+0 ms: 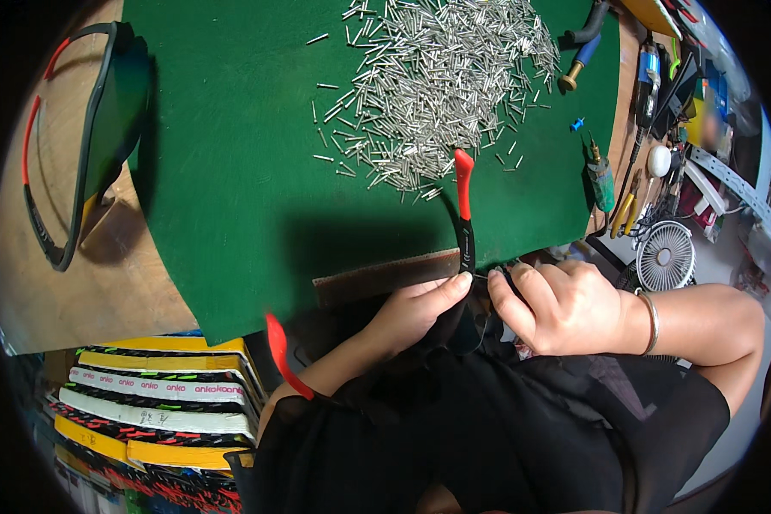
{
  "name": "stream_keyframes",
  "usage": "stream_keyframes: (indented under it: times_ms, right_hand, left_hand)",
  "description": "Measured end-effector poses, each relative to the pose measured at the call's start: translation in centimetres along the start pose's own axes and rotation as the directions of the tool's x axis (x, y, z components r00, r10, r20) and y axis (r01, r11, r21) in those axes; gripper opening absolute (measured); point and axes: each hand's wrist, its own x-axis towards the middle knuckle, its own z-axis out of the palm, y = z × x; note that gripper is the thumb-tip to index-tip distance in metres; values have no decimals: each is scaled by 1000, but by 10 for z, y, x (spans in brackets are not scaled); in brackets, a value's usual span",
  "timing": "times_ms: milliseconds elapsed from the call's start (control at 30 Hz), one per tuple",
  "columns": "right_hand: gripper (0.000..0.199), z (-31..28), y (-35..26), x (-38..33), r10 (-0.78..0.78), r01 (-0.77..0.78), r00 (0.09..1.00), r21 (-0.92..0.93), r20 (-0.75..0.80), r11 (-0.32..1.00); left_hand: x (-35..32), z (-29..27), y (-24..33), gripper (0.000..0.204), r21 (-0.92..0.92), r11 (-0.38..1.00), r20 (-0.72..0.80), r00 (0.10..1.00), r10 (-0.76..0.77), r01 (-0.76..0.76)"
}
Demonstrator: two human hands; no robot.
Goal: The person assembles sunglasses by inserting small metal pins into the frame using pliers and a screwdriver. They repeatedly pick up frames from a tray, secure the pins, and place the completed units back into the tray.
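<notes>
Both hands hold a pair of black glasses (465, 248) at the near edge of the green mat (231, 171). My left hand (415, 313) pinches the frame by the hinge, and one temple with a red tip stands up from it over the mat. My right hand (557, 308), with a bangle on the wrist, grips the frame's other side, fingers closed. The second red-tipped temple (278, 355) sticks out to the lower left past my left forearm. The lenses are hidden against my dark clothing.
A heap of small metal pins (437, 77) covers the far middle of the mat. Another pair of dark-lensed glasses (86, 137) lies on the wooden bench at the left. Hand tools, yellow pliers (625, 210) and a small white fan (666, 255) crowd the right. Stacked packets (154, 398) sit lower left.
</notes>
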Motion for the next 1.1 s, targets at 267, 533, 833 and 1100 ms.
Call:
stream_keyframes:
  times_ms: [267,533,833,1100]
  right_hand:
    - [21,1,0,2,297,-328,944,329,141,886]
    - [15,-7,-4,12,546,-662,725,643,420,385]
    - [24,-9,3,6,448,-624,781,570,435,535]
    - [30,-6,3,-19,563,-487,778,833,278,262]
  left_hand:
    - [-5,10,18,27,36,985,-94,982,-165,169]
    - [-5,12,19,30,43,984,-108,980,-169,174]
    - [-11,22,19,36,143,987,-134,990,-51,70]
    - [-37,48,21,23,175,962,-73,971,227,-212]
